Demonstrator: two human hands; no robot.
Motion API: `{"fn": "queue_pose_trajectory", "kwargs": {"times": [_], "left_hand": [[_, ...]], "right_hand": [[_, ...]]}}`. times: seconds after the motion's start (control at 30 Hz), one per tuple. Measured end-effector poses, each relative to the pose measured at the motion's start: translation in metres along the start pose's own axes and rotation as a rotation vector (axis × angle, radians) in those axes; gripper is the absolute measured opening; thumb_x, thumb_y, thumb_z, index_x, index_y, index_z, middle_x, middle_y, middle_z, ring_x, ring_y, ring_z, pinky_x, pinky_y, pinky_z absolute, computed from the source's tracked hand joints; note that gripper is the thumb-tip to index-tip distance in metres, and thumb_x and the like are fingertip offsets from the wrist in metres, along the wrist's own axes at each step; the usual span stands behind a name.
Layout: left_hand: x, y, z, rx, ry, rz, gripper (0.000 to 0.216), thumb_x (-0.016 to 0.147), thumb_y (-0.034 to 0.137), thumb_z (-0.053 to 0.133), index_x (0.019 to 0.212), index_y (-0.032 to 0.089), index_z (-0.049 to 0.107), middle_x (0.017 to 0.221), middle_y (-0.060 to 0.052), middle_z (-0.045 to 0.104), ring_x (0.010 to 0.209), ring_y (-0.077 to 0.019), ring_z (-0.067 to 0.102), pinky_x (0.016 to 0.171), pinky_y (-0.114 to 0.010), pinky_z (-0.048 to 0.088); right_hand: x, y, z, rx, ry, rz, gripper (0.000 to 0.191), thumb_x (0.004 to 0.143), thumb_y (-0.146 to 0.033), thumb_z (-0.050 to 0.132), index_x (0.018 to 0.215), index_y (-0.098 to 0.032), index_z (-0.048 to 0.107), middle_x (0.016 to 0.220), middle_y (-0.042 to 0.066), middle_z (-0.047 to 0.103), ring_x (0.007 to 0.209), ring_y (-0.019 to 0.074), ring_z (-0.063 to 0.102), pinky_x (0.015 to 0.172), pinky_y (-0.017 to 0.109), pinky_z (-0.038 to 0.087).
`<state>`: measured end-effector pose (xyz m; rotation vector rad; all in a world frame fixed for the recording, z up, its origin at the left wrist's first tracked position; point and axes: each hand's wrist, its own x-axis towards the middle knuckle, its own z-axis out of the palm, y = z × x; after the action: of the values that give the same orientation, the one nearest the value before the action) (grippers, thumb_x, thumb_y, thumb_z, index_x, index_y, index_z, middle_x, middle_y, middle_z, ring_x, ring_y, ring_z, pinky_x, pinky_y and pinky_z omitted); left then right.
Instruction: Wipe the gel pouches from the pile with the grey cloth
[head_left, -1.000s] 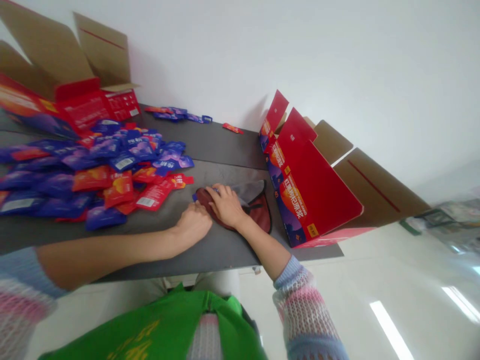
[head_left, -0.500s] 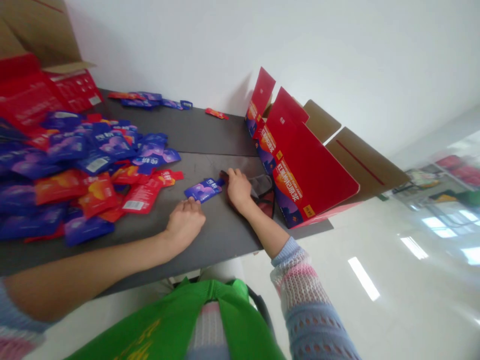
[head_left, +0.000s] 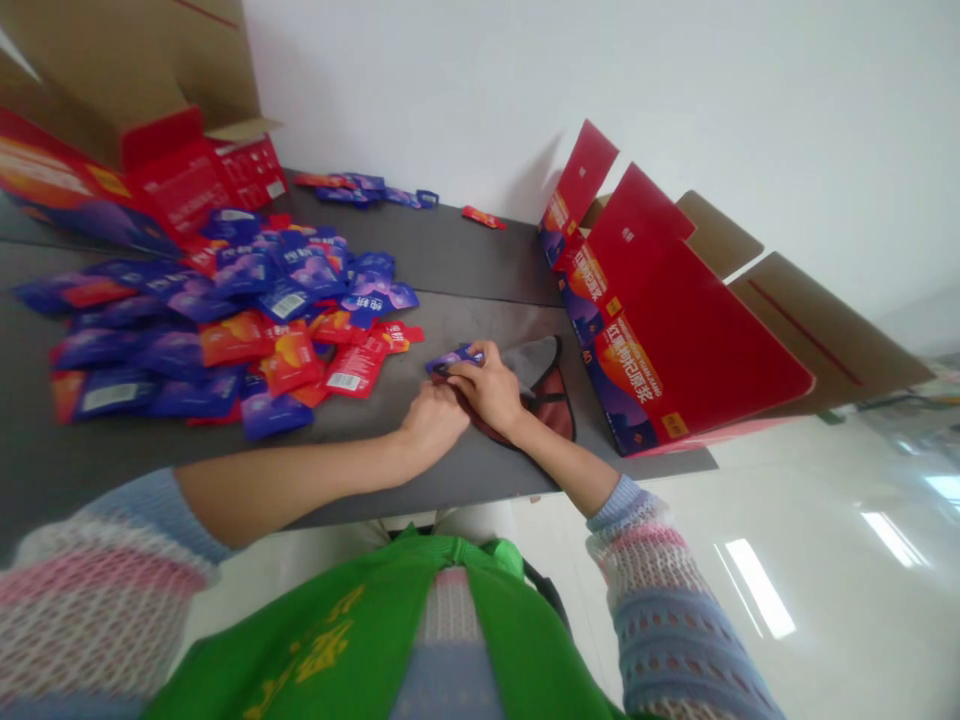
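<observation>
On the worktop point(head_left: 457, 265), your right hand point(head_left: 493, 393) pinched the blue packet point(head_left: 448, 360) in its fingers by the brown pouch point(head_left: 559, 416), while your left hand point(head_left: 435, 425) curled close, its grip too hidden to tell, and a loose pinch could have let the packet slip.

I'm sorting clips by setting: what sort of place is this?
Probably an indoor workroom, perhaps for packing: many loose sachets lie heaped on a long grey table, open printed cartons stand toward both sides, and the person wears a green apron.
</observation>
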<state>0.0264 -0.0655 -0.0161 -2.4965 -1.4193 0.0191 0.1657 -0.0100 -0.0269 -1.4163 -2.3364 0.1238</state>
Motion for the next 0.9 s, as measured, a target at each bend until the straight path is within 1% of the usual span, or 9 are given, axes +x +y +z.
{"fn": "queue_pose_trajectory", "kwargs": {"times": [0.1,0.23,0.3,0.4,0.53,0.67,0.77,0.83,0.9], "left_hand": [[0.000,0.002,0.002,0.024,0.015,-0.010,0.036,0.088,-0.002,0.042,0.110,-0.010,0.070,0.099,-0.034,0.071,0.088,-0.0324,0.071,0.072,-0.039,0.048],[-0.001,0.003,0.004,0.066,-0.023,0.003,0.040,0.088,-0.005,0.038,0.111,-0.012,0.069,0.102,-0.037,0.070,0.091,-0.0341,0.072,0.070,-0.039,0.049],[-0.002,0.003,0.004,0.092,-0.028,0.012,0.042,0.088,-0.006,0.037,0.116,-0.013,0.067,0.107,-0.039,0.068,0.092,-0.0345,0.072,0.070,-0.039,0.049],[-0.004,0.003,0.003,0.104,-0.023,0.011,0.043,0.088,-0.005,0.039,0.123,-0.014,0.063,0.113,-0.041,0.065,0.094,-0.0345,0.073,0.075,-0.041,0.050],[-0.005,0.003,-0.005,0.093,-0.030,0.019,0.041,0.085,-0.006,0.040,0.116,-0.017,0.065,0.114,-0.043,0.063,0.099,-0.0382,0.072,0.078,-0.044,0.051],[-0.005,0.003,-0.010,0.054,-0.029,0.013,0.040,0.084,-0.007,0.040,0.113,-0.016,0.067,0.112,-0.043,0.064,0.100,-0.0394,0.071,0.078,-0.045,0.052],[-0.006,0.002,-0.008,0.066,-0.016,0.022,0.041,0.085,-0.008,0.039,0.114,-0.016,0.067,0.111,-0.042,0.065,0.100,-0.0380,0.072,0.079,-0.043,0.052],[-0.006,0.002,-0.006,0.074,-0.014,0.026,0.040,0.085,-0.007,0.041,0.114,-0.016,0.066,0.112,-0.042,0.064,0.100,-0.0376,0.072,0.079,-0.043,0.052],[-0.005,0.002,-0.004,0.092,-0.016,0.029,0.040,0.086,-0.005,0.042,0.115,-0.015,0.066,0.112,-0.042,0.064,0.100,-0.0373,0.071,0.078,-0.042,0.052]], "right_hand": [[0.006,0.001,-0.002,-0.038,-0.031,0.033,0.028,0.099,-0.042,0.053,0.111,-0.031,0.076,0.123,0.005,0.056,0.097,0.0160,0.060,0.080,0.026,0.048],[0.012,0.005,-0.011,-0.131,-0.058,0.108,0.032,0.101,-0.041,0.047,0.119,-0.032,0.073,0.114,0.004,0.062,0.094,0.0166,0.060,0.073,0.025,0.044],[0.014,0.008,-0.013,-0.188,-0.060,0.158,0.034,0.102,-0.040,0.044,0.120,-0.031,0.072,0.114,0.005,0.062,0.090,0.0166,0.060,0.069,0.025,0.042],[0.018,0.016,-0.014,-0.254,-0.061,0.226,0.037,0.103,-0.038,0.040,0.116,-0.030,0.073,0.111,0.007,0.063,0.086,0.0170,0.059,0.066,0.026,0.039],[0.025,0.032,-0.012,-0.268,-0.014,0.296,0.041,0.105,-0.039,0.034,0.121,-0.033,0.071,0.110,0.008,0.062,0.086,0.0187,0.058,0.065,0.026,0.039],[0.027,0.047,-0.016,-0.230,0.005,0.370,0.042,0.104,-0.040,0.034,0.118,-0.032,0.073,0.110,0.008,0.061,0.082,0.0173,0.059,0.067,0.026,0.040],[0.023,0.052,-0.022,-0.164,0.103,0.354,0.038,0.103,-0.035,0.040,0.121,-0.031,0.072,0.107,0.006,0.060,0.082,0.0161,0.058,0.069,0.026,0.041],[0.018,0.050,-0.023,-0.107,0.201,0.288,0.035,0.102,-0.035,0.044,0.122,-0.028,0.072,0.100,0.005,0.059,0.084,0.0157,0.057,0.071,0.025,0.042],[0.014,0.042,-0.021,-0.048,0.260,0.201,0.035,0.102,-0.039,0.047,0.121,-0.027,0.073,0.094,0.004,0.057,0.085,0.0154,0.056,0.072,0.024,0.042]]}}
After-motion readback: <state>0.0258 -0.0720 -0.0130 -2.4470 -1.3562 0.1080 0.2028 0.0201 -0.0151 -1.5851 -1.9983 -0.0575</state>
